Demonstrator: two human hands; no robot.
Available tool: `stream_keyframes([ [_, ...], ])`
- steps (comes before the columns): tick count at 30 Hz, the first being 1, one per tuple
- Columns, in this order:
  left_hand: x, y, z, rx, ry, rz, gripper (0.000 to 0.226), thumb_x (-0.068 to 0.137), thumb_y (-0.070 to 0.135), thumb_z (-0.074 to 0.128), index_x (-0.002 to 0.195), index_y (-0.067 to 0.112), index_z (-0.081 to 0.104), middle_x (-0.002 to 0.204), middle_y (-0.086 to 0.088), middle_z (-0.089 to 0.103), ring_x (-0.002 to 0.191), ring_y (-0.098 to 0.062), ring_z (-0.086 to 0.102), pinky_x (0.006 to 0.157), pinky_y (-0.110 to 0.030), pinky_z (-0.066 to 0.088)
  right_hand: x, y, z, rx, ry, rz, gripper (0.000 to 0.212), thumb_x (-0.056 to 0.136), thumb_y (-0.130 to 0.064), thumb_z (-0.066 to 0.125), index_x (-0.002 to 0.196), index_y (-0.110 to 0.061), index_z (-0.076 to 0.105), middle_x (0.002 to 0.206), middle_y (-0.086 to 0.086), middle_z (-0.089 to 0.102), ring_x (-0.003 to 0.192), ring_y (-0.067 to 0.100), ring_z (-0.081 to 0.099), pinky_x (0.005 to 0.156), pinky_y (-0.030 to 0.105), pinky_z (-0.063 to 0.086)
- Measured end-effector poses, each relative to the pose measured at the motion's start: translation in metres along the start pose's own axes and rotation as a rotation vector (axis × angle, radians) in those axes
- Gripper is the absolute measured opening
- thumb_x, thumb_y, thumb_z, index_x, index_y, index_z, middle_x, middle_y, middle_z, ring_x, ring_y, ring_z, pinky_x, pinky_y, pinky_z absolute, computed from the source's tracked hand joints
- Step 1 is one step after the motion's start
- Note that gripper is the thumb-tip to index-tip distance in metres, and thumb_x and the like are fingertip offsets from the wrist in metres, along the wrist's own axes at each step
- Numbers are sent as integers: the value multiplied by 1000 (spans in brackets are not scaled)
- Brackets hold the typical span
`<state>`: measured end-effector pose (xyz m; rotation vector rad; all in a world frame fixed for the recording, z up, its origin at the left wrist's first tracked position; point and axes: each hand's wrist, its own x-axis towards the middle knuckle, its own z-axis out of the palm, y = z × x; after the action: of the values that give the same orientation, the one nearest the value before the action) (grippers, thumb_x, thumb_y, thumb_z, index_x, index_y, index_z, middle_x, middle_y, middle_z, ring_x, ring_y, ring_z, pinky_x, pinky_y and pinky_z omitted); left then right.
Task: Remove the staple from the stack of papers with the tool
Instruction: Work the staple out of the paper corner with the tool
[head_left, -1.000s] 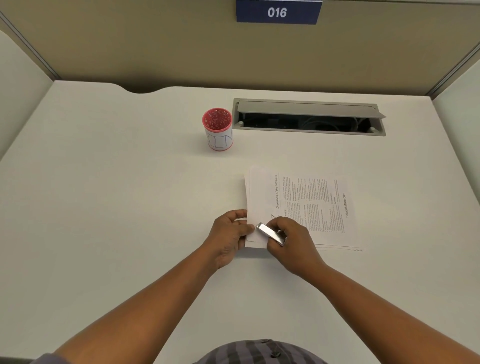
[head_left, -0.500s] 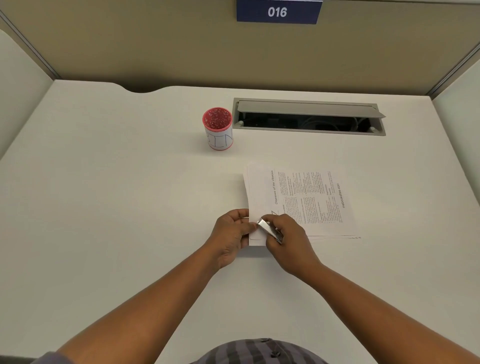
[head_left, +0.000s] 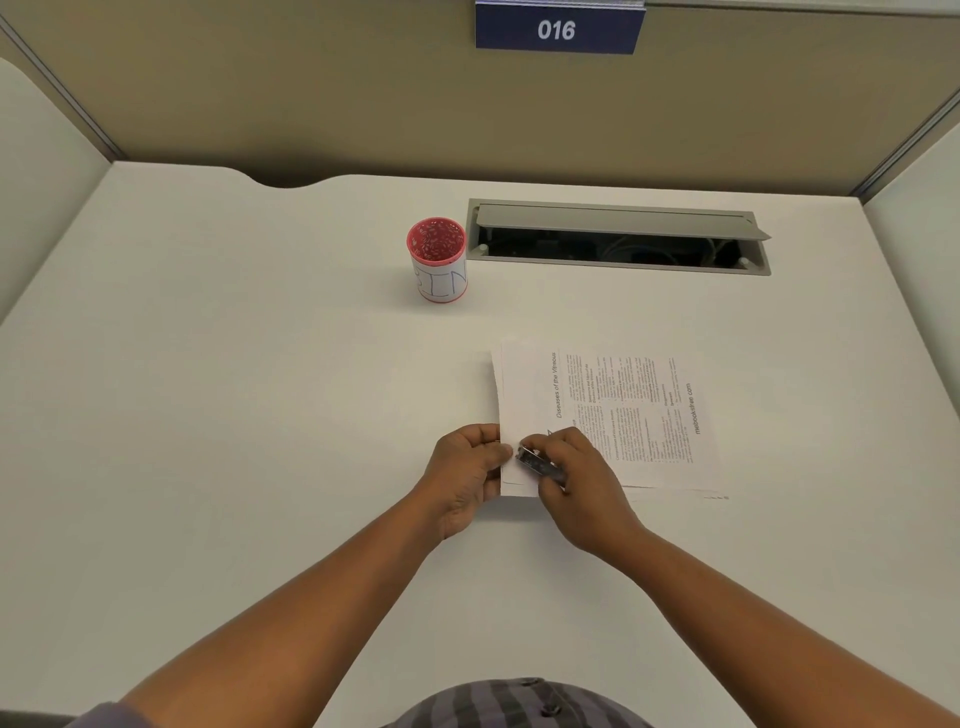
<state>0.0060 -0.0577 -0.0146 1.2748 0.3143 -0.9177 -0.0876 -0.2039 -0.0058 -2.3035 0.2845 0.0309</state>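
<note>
A stack of printed papers lies on the white desk, text running sideways. My left hand pinches the stack's near left corner between thumb and fingers. My right hand grips a small silver metal staple remover, its tip pressed against the paper right beside my left thumb. The staple itself is too small to make out under the tool's tip.
A red mesh cup with a white label stands behind the papers to the left. An open grey cable tray is set into the desk at the back. Beige partition walls close off the desk on three sides.
My right hand has turned the tool flatter and pushed its tip left, up to my left thumb at the corner. The papers shifted slightly. My left hand has stayed on the corner.
</note>
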Motion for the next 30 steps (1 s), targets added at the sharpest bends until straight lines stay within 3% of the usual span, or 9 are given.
stream_keyframes([
  [2, 2, -1, 0, 37, 26, 8, 18, 93, -4, 64, 105, 6, 73, 97, -12, 80, 81, -23, 77, 70, -38, 64, 0, 1, 0, 94, -14, 64, 47, 86, 3, 59, 125, -21, 65, 107, -5, 55, 95, 3, 54, 81, 20, 45],
  [5, 4, -3, 1, 80, 62, 15, 17, 91, -2, 69, 106, 7, 72, 100, -14, 78, 81, -24, 74, 83, -47, 63, 0, 3, -1, 182, -37, 137, 45, 87, 1, 59, 122, -25, 66, 104, -11, 56, 93, -5, 51, 78, 11, 38],
  [7, 5, -4, 1, 81, 67, 23, 18, 90, -2, 69, 106, 6, 72, 101, -16, 79, 83, -25, 75, 85, -48, 63, 0, 4, -1, 226, -46, 171, 42, 88, -1, 59, 120, -28, 65, 105, -11, 57, 89, -2, 52, 78, 15, 40],
  [10, 4, -5, 0, 81, 64, 52, 18, 90, -3, 70, 105, 7, 72, 95, -10, 81, 82, -22, 78, 76, -39, 65, 2, 5, -1, 361, -67, 267, 38, 91, -7, 60, 117, -36, 65, 115, -11, 60, 93, 9, 56, 78, 22, 45],
  [14, 4, -6, 1, 77, 92, 65, 19, 90, -2, 71, 106, 9, 70, 94, -9, 81, 84, -21, 77, 79, -38, 64, 4, 3, -4, 470, -96, 324, 39, 91, -7, 60, 112, -39, 67, 118, -10, 62, 93, 12, 56, 75, 24, 46],
  [19, 2, -7, 3, 43, 83, 46, 19, 90, -5, 69, 105, 7, 69, 88, -8, 81, 80, -20, 78, 69, -33, 63, 3, 1, -7, 507, -125, 307, 40, 89, -4, 61, 108, -39, 69, 110, -13, 65, 77, -3, 54, 71, 18, 45],
  [22, 2, -6, 5, 39, 77, 45, 22, 89, -5, 70, 110, 3, 68, 102, -18, 79, 87, -26, 77, 77, -40, 64, 3, 0, -7, 494, -130, 278, 41, 89, -4, 62, 107, -39, 69, 112, -14, 64, 76, -6, 54, 70, 16, 46],
  [27, 2, -8, 5, 172, 210, 71, 17, 91, 2, 70, 100, 16, 67, 102, -13, 77, 88, -24, 71, 89, -46, 59, 5, 5, -5, 476, -116, 293, 41, 90, -3, 61, 110, -39, 68, 114, -15, 63, 78, -3, 54, 73, 19, 46],
  [30, 5, -10, 4, 332, 313, 123, 19, 90, 7, 71, 91, 24, 65, 96, -2, 74, 91, -20, 68, 81, -33, 57, 6, 8, -4, 446, -110, 291, 41, 91, -6, 63, 114, -39, 67, 115, -17, 61, 75, -8, 53, 70, 15, 46],
])
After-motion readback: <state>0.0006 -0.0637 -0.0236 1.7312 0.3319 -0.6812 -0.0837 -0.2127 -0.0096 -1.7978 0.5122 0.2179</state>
